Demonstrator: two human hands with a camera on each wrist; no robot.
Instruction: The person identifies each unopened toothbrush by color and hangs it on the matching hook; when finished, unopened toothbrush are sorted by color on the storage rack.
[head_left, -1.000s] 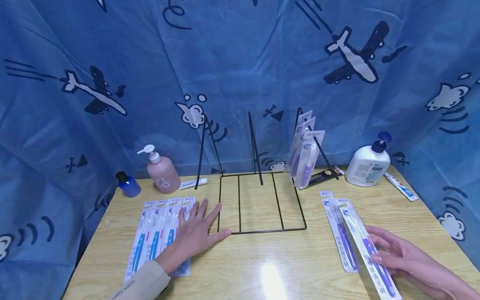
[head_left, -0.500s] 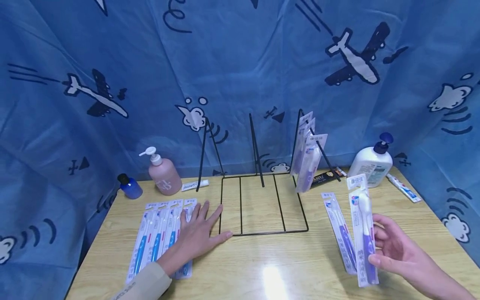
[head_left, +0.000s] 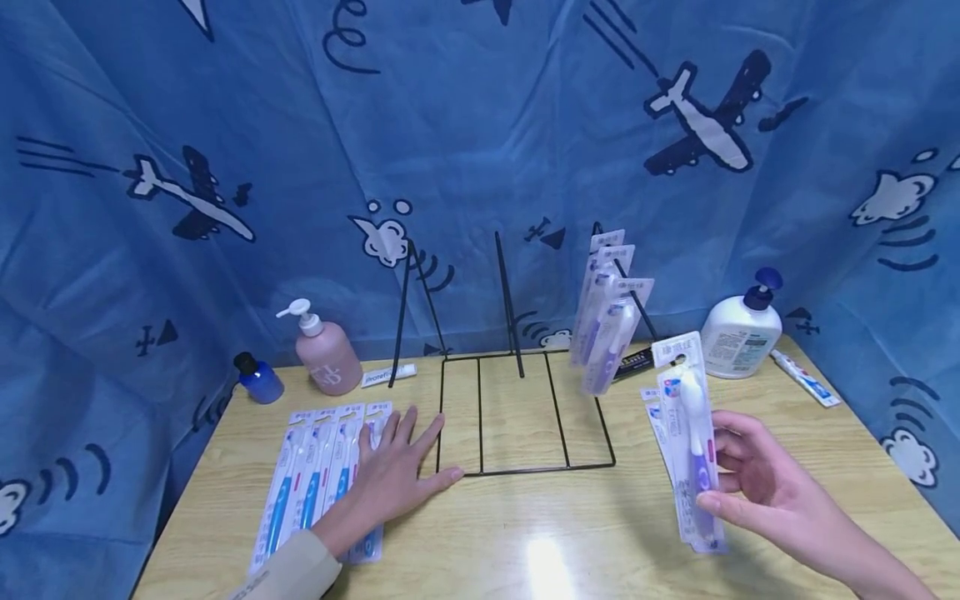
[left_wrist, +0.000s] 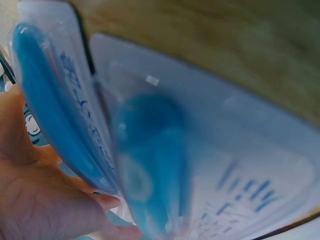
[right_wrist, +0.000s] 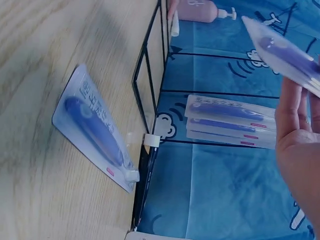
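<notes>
My right hand (head_left: 765, 487) pinches a packaged purple toothbrush (head_left: 693, 433) between thumb and fingers. The pack stands nearly upright over the table, its hanging hole at the top. Another purple toothbrush pack (right_wrist: 95, 125) lies on the table, partly hidden behind the held one in the head view. My left hand (head_left: 393, 475) rests with fingers spread by the left side of a black wire rack (head_left: 525, 471), partly over a row of packaged blue toothbrushes (head_left: 281, 492). Several purple toothbrush packs (head_left: 617, 346) hang from the rack's right-hand prong.
A pink pump bottle (head_left: 330, 358), a small blue bottle (head_left: 260, 382) and a white tube (head_left: 388, 375) stand or lie at the back left. Toward the back right are a white pump bottle (head_left: 741, 337), a black box (head_left: 636, 362) and another tube (head_left: 806, 379). A blue curtain (head_left: 480, 125) hangs behind.
My right hand has raised the purple toothbrush pack from its slanted position near the table, turned it upright and brought it left toward the rack. The left hand stays in place.
</notes>
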